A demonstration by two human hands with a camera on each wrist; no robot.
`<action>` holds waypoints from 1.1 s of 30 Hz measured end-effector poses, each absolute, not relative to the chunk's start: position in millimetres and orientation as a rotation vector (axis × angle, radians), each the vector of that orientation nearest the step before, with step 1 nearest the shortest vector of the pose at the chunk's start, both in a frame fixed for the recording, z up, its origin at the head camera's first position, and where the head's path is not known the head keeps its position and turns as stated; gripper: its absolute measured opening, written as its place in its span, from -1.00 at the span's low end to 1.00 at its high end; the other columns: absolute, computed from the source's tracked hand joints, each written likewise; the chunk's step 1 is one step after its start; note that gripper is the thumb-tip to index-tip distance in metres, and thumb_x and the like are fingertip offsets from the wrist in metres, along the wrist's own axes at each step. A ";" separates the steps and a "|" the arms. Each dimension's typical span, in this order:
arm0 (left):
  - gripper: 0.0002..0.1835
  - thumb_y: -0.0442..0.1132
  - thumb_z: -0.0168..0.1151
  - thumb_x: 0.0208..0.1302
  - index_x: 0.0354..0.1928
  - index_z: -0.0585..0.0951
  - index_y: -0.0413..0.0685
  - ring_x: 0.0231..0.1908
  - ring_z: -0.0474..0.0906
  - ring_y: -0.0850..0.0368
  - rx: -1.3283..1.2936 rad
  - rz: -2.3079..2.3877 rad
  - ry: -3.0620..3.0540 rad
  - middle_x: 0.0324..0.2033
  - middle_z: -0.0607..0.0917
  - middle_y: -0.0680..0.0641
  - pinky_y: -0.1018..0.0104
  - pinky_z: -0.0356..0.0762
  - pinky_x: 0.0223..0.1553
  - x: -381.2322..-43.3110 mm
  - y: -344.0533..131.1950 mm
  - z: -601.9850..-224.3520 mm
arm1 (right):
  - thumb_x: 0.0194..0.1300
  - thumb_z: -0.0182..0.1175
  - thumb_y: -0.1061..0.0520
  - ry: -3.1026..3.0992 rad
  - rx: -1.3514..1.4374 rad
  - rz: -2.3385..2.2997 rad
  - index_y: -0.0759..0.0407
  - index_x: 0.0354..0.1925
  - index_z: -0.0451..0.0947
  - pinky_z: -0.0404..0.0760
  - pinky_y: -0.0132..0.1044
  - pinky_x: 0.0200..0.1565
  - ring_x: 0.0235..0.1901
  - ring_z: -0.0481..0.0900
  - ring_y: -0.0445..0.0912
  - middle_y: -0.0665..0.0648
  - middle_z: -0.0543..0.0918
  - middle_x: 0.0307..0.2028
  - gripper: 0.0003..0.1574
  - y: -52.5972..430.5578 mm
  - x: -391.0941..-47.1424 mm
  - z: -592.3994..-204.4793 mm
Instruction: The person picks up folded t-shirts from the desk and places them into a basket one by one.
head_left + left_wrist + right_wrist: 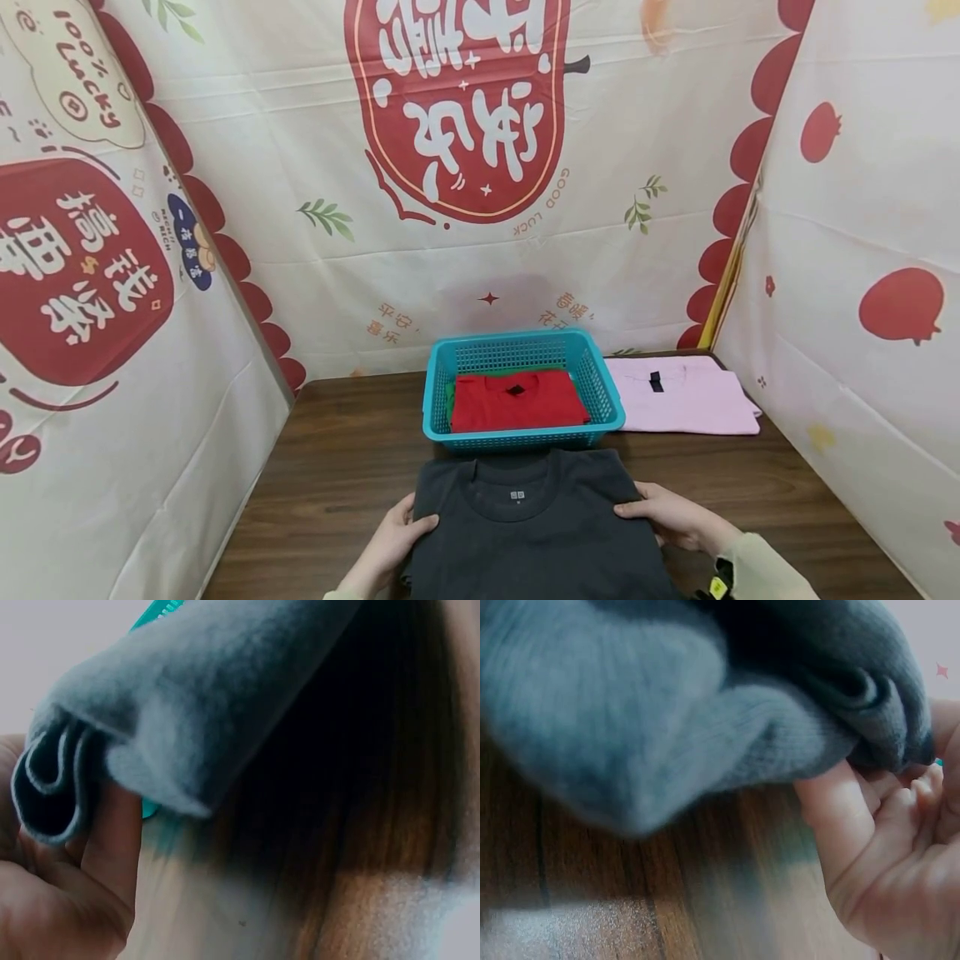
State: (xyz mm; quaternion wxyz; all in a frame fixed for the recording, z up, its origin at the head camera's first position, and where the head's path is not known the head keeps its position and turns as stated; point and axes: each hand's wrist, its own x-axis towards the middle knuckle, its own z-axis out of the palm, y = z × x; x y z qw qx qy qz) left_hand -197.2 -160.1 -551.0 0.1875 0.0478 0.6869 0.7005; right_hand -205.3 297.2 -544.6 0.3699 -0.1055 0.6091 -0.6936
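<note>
A folded dark grey T-shirt point(540, 533), its collar toward the back, is held up by both hands at the front of the table. My left hand point(392, 537) grips its left edge with the thumb on top. On the opposite edge my right hand point(671, 514) pinches the cloth, thumb above and fingers beneath. In the left wrist view the folded layers of the T-shirt point(172, 697) lie between thumb and fingers, with its lower side raised over the wood. The right wrist view has the T-shirt's cloth point(667, 727) sagging from the right hand's grip.
Just behind the T-shirt stands a turquoise basket point(431, 400) with a folded red shirt point(517, 404) on top of green cloth point(450, 404). A folded pink shirt point(690, 400) lies to its right. Printed cloth walls enclose the brown wooden table point(322, 467) at the back and sides.
</note>
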 end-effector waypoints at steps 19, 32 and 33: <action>-0.32 -0.22 0.21 0.35 0.39 0.20 -0.37 -0.03 0.60 -0.03 0.204 2.000 1.870 0.16 0.53 -0.26 0.14 0.60 -0.10 -187.1 -160.7 -534.6 | 0.51 -0.10 0.18 1.571 -0.284 -1.775 0.36 0.30 0.23 0.56 -0.41 -0.45 -0.46 0.59 -0.21 0.24 0.64 -0.08 -0.52 300.3 -193.7 -526.7; -0.29 -0.19 0.20 0.36 0.41 0.16 -0.36 -0.03 0.60 -0.06 0.194 1.966 1.890 0.17 0.52 -0.27 0.10 0.60 -0.12 -181.1 -161.0 -514.1 | 0.52 -0.14 0.21 1.514 -0.321 -1.799 0.31 0.28 0.28 0.63 -0.32 -0.32 -0.28 0.66 -0.10 0.27 0.63 -0.03 -0.57 302.0 -188.5 -513.0; -0.28 -0.19 0.21 0.36 0.41 0.16 -0.36 -0.04 0.60 -0.06 0.194 1.963 1.893 0.17 0.52 -0.27 0.10 0.60 -0.12 -181.0 -160.9 -512.5 | 0.52 -0.14 0.22 1.511 -0.324 -1.801 0.31 0.27 0.28 0.63 -0.32 -0.32 -0.27 0.66 -0.10 0.27 0.62 -0.02 -0.57 302.1 -188.0 -511.5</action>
